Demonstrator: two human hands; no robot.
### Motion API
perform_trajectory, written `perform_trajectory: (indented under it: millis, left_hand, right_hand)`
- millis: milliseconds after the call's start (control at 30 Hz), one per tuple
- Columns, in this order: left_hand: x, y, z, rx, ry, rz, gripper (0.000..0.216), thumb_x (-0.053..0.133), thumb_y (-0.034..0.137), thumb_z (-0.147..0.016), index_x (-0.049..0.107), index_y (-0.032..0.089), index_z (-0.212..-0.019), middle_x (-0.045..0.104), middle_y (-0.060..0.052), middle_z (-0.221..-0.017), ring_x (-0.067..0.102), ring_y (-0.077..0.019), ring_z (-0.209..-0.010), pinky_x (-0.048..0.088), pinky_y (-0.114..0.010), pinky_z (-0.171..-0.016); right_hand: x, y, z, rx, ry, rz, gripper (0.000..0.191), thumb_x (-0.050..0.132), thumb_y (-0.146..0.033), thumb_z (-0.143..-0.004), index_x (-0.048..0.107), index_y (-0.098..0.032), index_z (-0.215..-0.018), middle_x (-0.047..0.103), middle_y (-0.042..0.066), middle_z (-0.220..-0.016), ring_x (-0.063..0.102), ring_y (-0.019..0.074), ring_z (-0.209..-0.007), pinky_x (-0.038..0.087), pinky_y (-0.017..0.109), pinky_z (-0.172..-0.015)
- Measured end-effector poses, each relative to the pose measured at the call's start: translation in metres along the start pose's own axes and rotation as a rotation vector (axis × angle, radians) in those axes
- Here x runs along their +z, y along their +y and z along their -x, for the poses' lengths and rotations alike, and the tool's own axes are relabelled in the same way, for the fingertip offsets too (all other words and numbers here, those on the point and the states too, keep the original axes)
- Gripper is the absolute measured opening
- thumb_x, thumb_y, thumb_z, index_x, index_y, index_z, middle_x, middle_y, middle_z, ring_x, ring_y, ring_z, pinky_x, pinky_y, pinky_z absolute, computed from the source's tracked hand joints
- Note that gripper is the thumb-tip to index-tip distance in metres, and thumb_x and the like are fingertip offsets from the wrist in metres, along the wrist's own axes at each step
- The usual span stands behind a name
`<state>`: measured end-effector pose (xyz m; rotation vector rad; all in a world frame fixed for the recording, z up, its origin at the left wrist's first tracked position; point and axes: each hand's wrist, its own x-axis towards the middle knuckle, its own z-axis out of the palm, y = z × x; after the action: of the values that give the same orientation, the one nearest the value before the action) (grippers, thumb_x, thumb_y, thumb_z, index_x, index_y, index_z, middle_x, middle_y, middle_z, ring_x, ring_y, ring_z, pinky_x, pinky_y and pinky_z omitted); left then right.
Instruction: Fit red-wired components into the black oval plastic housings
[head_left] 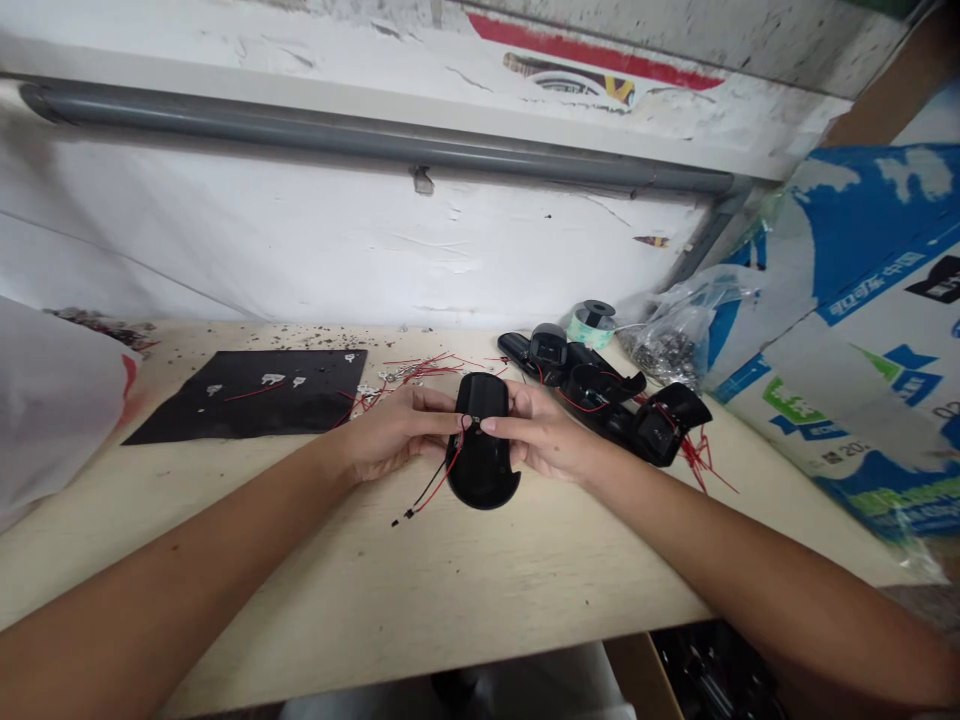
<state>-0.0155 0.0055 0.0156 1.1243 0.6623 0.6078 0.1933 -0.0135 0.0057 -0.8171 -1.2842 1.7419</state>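
Right now, both hands are at the centre of the frame, gripping one black casing (pixel 482 475), which is held with its longer side running up and down the picture, above the pale surface (pixel 360 610). The left hand (pixel 397 435) has its fingers curled at the casing's left edge, its thumb laid across to the middle; the right hand (pixel 546 432) holds the opposite edge, its thumb reaching in so that the two tips nearly meet. A small part sits between the thumbs, perhaps metal, though it is too small and too covered to tell. From there a red wire (pixel 448 476) and a black wire trail toward the lower left, ending in small dark connectors (pixel 409 513). Left of centre lies a black mat (pixel 262 410) with a few metal tabs (pixel 271 379) on it, and more loose red wires (pixel 431 369) are scattered between mat and casing. Right of centre, other black casings (pixel 596 385) lie in a cluster, with a spool (pixel 592 322) just behind them. Farther right, a clear plastic bag (pixel 705 300) of small pieces rests near a blue and white package (pixel 847 340). A white bag (pixel 56 400) fills the left edge.
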Motion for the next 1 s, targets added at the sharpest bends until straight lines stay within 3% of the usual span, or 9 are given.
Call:
perform_trajectory:
  millis: [300, 533, 800, 1000]
  left_hand:
    - [0.0007, 0.0011, 0.0015, -0.004, -0.023, 0.022, 0.016, 0.085, 0.023, -0.073, 0.079, 0.010, -0.080, 0.073, -0.006, -0.074, 0.065, -0.0092, -0.060, 0.055, -0.018, -0.061]
    - [0.0006, 0.0006, 0.0004, -0.003, -0.025, 0.029, 0.015, 0.085, 0.023, -0.073, 0.079, 0.011, -0.080, 0.073, -0.005, -0.072, 0.064, -0.0093, -0.058, 0.055, -0.019, -0.062]
    - [0.0013, 0.0013, 0.0010, 0.014, 0.008, -0.005, 0.017, 0.086, 0.023, -0.072, 0.079, 0.010, -0.080, 0.071, -0.004, -0.069, 0.059, -0.0062, -0.055, 0.044, -0.013, -0.047]
    - [-0.0041, -0.0027, -0.0006, 0.021, -0.014, 0.044, 0.022, 0.085, 0.025, -0.074, 0.079, 0.010, -0.088, 0.075, -0.008, -0.083, 0.069, -0.0117, -0.071, 0.056, -0.018, -0.066]
  right_hand:
    - [0.0000, 0.0011, -0.0003, 0.002, -0.021, -0.002, 0.041, 0.087, -0.028, -0.068, 0.063, -0.018, -0.100, 0.066, 0.000, -0.086, 0.065, 0.0117, -0.067, 0.058, 0.020, -0.052]
    - [-0.0002, 0.0009, -0.0017, 0.004, -0.018, 0.006, 0.040, 0.087, -0.026, -0.067, 0.064, -0.017, -0.097, 0.066, 0.000, -0.082, 0.065, 0.0112, -0.063, 0.053, 0.016, -0.046]
    - [0.0031, 0.0002, -0.0011, 0.010, 0.003, -0.024, 0.041, 0.087, -0.024, -0.066, 0.063, -0.016, -0.098, 0.067, 0.000, -0.085, 0.066, 0.0116, -0.065, 0.058, 0.020, -0.051]
    - [0.0017, -0.0020, -0.0009, 0.057, -0.022, -0.074, 0.043, 0.086, -0.022, -0.069, 0.064, -0.015, -0.105, 0.069, 0.001, -0.084, 0.063, 0.0080, -0.056, 0.053, 0.014, -0.042]
